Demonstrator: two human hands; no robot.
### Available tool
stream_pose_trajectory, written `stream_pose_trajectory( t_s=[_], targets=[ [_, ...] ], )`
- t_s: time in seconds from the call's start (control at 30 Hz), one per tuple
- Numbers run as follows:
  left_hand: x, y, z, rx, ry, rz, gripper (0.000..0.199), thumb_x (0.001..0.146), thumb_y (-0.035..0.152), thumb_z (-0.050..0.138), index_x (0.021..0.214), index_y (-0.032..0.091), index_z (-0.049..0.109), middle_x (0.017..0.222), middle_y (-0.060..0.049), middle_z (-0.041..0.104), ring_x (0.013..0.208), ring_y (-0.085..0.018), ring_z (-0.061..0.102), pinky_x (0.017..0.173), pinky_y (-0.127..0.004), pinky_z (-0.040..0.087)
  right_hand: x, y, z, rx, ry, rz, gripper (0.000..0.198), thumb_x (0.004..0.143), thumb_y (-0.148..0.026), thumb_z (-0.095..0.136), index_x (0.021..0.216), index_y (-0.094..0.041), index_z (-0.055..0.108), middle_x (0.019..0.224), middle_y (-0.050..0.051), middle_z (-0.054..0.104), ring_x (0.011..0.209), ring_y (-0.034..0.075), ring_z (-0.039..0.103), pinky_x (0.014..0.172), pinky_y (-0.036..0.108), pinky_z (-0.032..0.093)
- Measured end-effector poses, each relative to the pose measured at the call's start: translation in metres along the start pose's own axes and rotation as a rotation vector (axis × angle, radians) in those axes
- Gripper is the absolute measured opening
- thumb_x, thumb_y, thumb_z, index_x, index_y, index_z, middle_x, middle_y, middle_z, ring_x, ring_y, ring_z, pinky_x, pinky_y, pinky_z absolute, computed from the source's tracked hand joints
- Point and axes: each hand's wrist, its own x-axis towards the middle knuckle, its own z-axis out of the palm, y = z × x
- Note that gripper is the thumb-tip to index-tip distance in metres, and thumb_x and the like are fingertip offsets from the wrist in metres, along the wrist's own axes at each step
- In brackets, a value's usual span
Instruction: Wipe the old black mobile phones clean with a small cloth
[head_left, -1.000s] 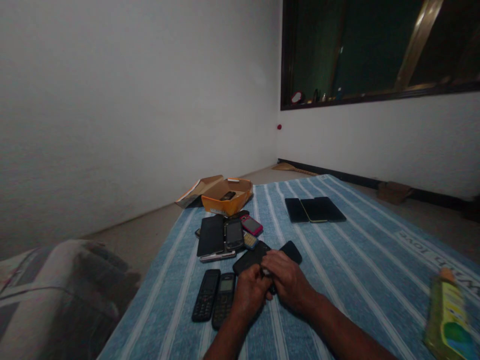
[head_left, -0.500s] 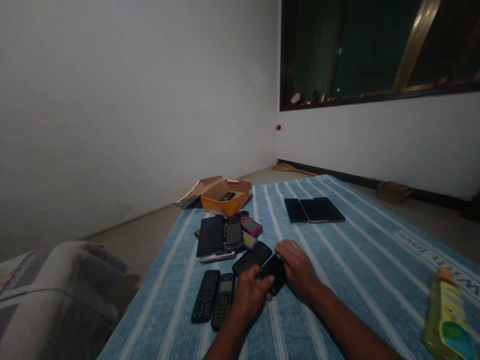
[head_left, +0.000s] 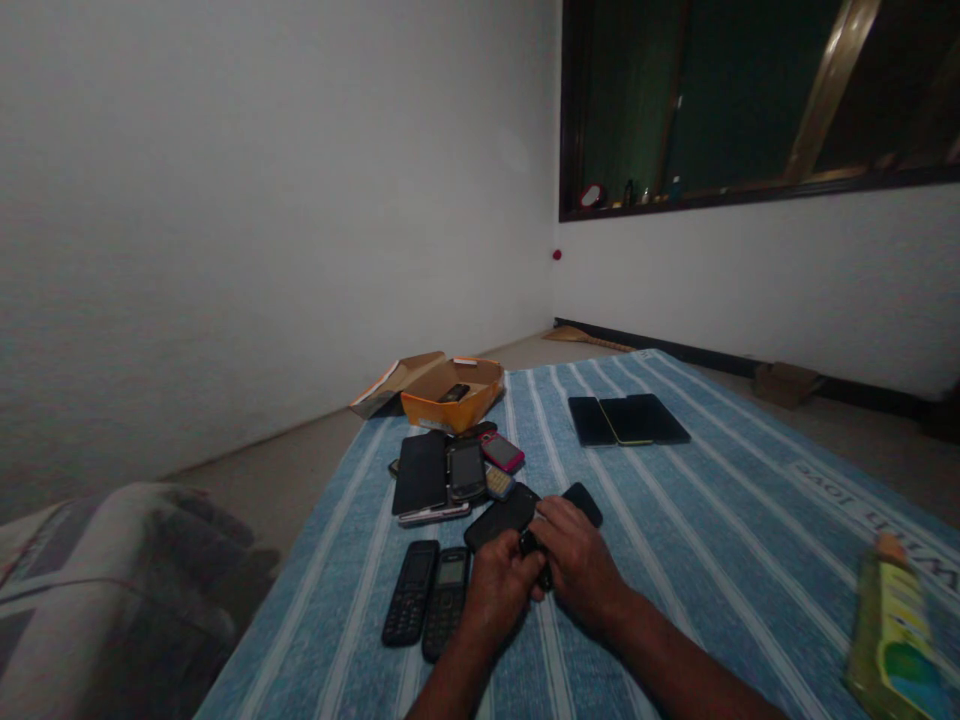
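Observation:
My left hand (head_left: 499,580) pinches the near end of a black mobile phone (head_left: 531,546), with the thumb on top. My right hand (head_left: 581,565) is closed over the same phone and hides most of it. A flat black piece (head_left: 585,503) sticks out past the right knuckles; whether it belongs to the phone is hidden. Just beyond the left hand, another black phone (head_left: 499,517) lies on the striped blue cloth (head_left: 337,610). Two keypad phones, one black (head_left: 411,592) and one with a grey screen (head_left: 448,603), lie left of my left wrist.
A pile of phones, with a black slab (head_left: 420,472) and a pink phone (head_left: 502,452), lies ahead on the left. Behind it stands an open orange box (head_left: 454,405) holding a phone. Dark flat devices (head_left: 626,420) lie farther right. A yellow bottle (head_left: 896,640) is at the right.
My right hand has moved down and toward me over the phone, covering it. A flat black piece now shows beyond its knuckles. My left hand has barely moved.

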Motion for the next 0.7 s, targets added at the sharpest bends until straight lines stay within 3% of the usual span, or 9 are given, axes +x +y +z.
stream_pose_trajectory(
  t_s=[0.2, 0.43, 0.7],
  targets=[
    [-0.003, 0.01, -0.001, -0.042, 0.014, 0.066, 0.019, 0.064, 0.033, 0.059, 0.055, 0.021, 0.049, 0.049, 0.005, 0.053, 0.043, -0.012, 0.051, 0.044, -0.023, 0.037, -0.001, -0.013, 0.001, 0.09, -0.035, -0.079, 0.027, 0.077, -0.005, 0.053, 0.1, -0.018, 0.062, 0.104, 0.012, 0.064, 0.105, 0.026, 0.057, 0.096, 0.045, 0.047],
    [-0.001, 0.002, 0.0, -0.005, -0.002, 0.002, 0.019, 0.069, 0.034, 0.061, 0.061, 0.02, 0.051, 0.045, 0.004, 0.054, 0.039, -0.012, 0.05, 0.043, -0.023, 0.035, 0.006, -0.002, -0.005, 0.088, 0.012, -0.086, 0.021, 0.086, -0.009, 0.044, 0.091, -0.019, 0.062, 0.097, 0.011, 0.064, 0.097, 0.024, 0.058, 0.086, 0.042, 0.051],
    [0.0, -0.007, -0.001, -0.049, -0.017, 0.029, 0.022, 0.069, 0.036, 0.065, 0.063, 0.019, 0.054, 0.047, 0.003, 0.056, 0.04, -0.012, 0.051, 0.043, -0.022, 0.035, 0.009, 0.002, -0.011, 0.18, 0.084, -0.05, 0.027, 0.088, -0.009, 0.04, 0.095, -0.019, 0.064, 0.092, 0.009, 0.063, 0.091, 0.022, 0.057, 0.08, 0.039, 0.051]
  ],
)
